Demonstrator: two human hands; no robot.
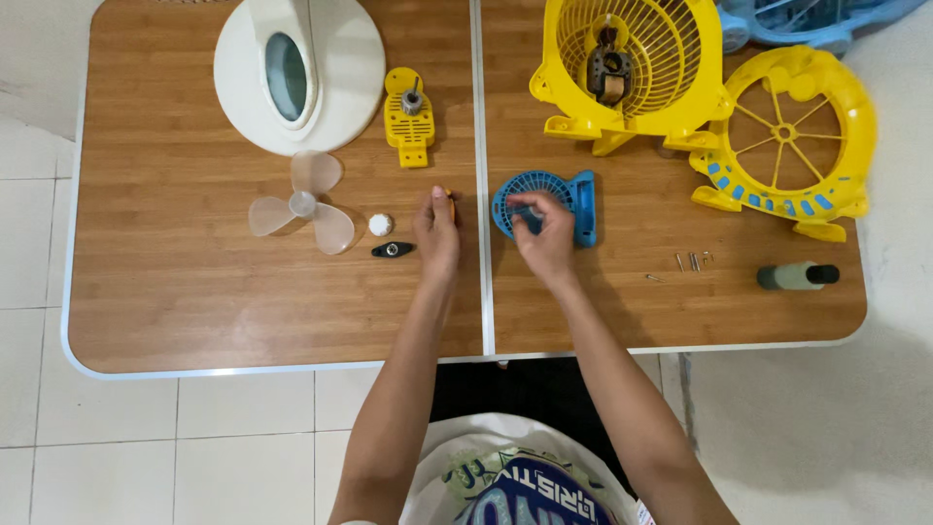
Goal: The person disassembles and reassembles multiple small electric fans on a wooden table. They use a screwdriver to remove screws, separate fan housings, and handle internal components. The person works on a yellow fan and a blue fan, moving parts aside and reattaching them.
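Small blue fan grille (544, 206) lies on the wooden table (194, 301), just right of the centre seam. Right hand (544, 236) is on it, fingers curled over its face, pinching something small and pale. Left hand (437, 231) sits just left of the seam, fingertips closed on a small orange-tipped piece. Black knob (392, 250) and white cap (380, 225) lie just left of that hand. Yellow motor mount (409, 128) sits farther up the table.

Small blue fan grille (546, 204), round, slatted, with a squared blue frame on its right edge; lying flat just right of the table's centre seam (478, 194), partly covered. Small orange-tipped piece (451, 206), mostly hidden, upright, just left of that seam, level with the grille.
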